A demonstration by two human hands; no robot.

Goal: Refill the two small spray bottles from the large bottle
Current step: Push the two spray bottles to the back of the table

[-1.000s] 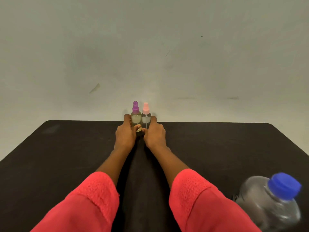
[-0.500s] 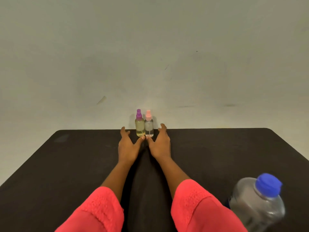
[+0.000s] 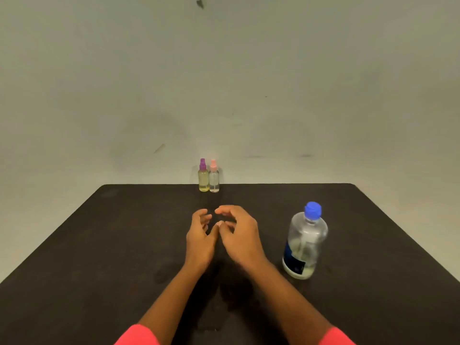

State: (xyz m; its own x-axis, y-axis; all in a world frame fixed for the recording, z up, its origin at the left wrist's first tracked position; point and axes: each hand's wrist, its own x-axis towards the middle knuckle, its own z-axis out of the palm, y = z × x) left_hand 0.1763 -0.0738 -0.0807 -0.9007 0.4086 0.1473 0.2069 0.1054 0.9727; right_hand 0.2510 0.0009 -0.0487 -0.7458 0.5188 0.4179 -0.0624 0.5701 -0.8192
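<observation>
- Two small spray bottles stand upright and side by side, touching or nearly so, at the far edge of the dark desk (image 3: 99, 245), near its middle
- The left one, the purple-capped bottle (image 3: 203, 176), holds yellowish liquid; the right one, the pink-capped bottle (image 3: 214, 176), holds clear liquid
- The large bottle (image 3: 305, 241) stands upright to the right, nearer than the small ones and well apart from them; its blue cap is on and a little liquid shows at its bottom
- The left hand (image 3: 200, 236) hovers over the middle of the desk, fingers loosely curled and empty
- The right hand (image 3: 240, 235) is just beside it, fingers bent and spread, holding nothing; it is near the large bottle but apart from it
- Both hands are short of the small bottles
- Red sleeves show at the near edge
- A plain pale wall rises behind the desk
</observation>
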